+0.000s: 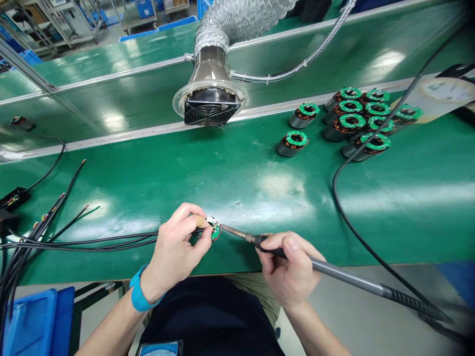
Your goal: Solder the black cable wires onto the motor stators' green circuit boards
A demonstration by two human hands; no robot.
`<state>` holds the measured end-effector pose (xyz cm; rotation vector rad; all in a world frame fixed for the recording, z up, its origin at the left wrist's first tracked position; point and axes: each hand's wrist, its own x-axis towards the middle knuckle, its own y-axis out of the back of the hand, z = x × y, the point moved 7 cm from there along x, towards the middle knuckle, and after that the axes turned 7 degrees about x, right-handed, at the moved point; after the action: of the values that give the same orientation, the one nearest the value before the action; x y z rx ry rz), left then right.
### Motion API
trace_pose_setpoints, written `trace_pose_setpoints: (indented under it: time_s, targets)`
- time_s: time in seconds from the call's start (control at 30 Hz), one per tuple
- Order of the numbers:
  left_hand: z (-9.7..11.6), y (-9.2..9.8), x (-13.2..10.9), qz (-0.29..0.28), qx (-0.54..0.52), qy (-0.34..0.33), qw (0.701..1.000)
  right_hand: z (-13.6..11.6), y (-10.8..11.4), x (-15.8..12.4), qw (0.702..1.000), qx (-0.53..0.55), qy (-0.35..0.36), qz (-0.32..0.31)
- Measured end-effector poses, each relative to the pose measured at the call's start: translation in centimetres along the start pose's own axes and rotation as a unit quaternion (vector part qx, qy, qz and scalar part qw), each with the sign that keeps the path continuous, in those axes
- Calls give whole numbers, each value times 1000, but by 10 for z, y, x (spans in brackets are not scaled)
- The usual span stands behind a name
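My right hand [291, 267] grips a soldering iron [334, 271], its metal tip reaching left to a small round green circuit board [215, 233] at the bench's front. At that board, my left hand [181, 242] is closed in a pinch on the end of a black cable [137, 241]. The fingers hide part of the board and most of the cable end. A finger of this hand wears a tan cover, and a blue band [140, 291] circles the wrist.
Several copper-wound motor stators [351, 121] with green ring boards stand at the back right. A fume extractor [211, 106] hangs over the bench. Black cables [37, 237] with bared ends lie at left. The iron's cord [352, 222] loops across the right. Blue bins [37, 321] sit below left.
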<state>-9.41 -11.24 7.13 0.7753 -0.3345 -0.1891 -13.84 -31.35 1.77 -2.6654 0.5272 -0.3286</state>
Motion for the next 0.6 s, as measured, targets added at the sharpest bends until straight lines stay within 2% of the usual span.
trace_pose_setpoints:
  time_s: [0.37,0.6]
  targets:
    - [3,1,-6,34,0,-3,999,-1,-5,2,999,-43,-9,-21]
    - [5,1,-5,59,-4,24,998,1,-6,6,998,-37,-14,-39]
